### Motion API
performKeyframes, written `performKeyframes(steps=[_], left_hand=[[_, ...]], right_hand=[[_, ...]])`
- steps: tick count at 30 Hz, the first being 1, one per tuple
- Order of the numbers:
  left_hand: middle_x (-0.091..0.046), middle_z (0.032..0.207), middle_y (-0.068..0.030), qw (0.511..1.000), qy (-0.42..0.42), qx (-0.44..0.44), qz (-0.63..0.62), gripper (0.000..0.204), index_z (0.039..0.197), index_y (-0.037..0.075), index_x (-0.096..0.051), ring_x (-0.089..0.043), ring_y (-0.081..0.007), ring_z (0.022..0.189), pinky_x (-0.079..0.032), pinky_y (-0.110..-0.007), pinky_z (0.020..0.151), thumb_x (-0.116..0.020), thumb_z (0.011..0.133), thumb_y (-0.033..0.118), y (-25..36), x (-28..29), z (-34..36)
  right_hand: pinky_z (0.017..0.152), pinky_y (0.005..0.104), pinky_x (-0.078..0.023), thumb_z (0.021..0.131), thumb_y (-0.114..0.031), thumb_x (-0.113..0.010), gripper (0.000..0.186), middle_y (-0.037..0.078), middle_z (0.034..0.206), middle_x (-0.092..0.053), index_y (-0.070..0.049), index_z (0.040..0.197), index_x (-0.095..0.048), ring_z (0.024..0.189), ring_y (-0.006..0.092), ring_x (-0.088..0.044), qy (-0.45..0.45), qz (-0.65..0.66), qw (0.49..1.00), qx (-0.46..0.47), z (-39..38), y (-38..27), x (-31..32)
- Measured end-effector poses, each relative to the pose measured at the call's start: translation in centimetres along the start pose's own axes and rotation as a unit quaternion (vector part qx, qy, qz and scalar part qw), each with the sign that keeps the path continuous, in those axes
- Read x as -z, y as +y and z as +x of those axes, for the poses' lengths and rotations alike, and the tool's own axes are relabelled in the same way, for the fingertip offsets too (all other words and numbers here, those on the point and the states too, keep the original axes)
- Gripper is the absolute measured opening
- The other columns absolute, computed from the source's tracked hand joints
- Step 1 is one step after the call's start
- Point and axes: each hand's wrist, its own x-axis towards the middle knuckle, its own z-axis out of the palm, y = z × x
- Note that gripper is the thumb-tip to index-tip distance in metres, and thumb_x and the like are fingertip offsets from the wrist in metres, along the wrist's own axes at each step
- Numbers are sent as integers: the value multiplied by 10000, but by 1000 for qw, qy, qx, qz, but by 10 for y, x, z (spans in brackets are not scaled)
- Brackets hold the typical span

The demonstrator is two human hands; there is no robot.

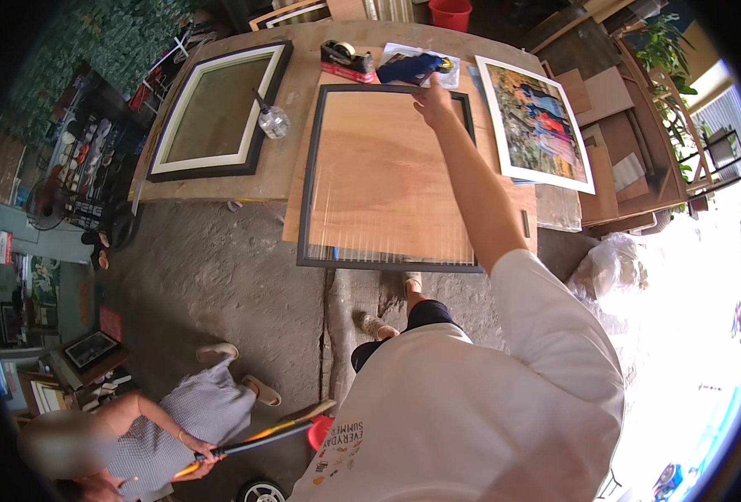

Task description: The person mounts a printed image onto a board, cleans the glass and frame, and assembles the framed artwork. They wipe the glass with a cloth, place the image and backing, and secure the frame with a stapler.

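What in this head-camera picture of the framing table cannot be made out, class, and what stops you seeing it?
- Left hand: not in the head view; only the right hand shows, reaching across the black frame.
- Blue tool: its kind is too small to tell, and whether the fingertips touch it.
- Picture print: detail too small and bent by the fisheye.
- Frame's near right corner: hidden by the white sleeve.
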Motion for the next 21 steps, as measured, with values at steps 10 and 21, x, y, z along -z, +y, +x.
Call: performKeyframes(steps=[10,21], left_hand=[[-616,586,-133,993,99,-38,-56,510,789,6,-732,-619,-285,543,-484,-447,582,-503,984,417,80,-9,-31],[-472,459,-63,971,75,-208,-88,627,565,2,-600,-468,-152,429,-380,-368,465,-536,985,462,393,-115,-173]], right_hand=[[494,281,-459,1003,-248,-499,337,39,612,-600,2,885,-691,528,151,-576,-54,-244,954,163,-68,16,153],[514,306,-386,944,-228,-592,176,40,732,-588,-56,910,-599,602,139,-543,391,5,918,60,28,-27,671]])
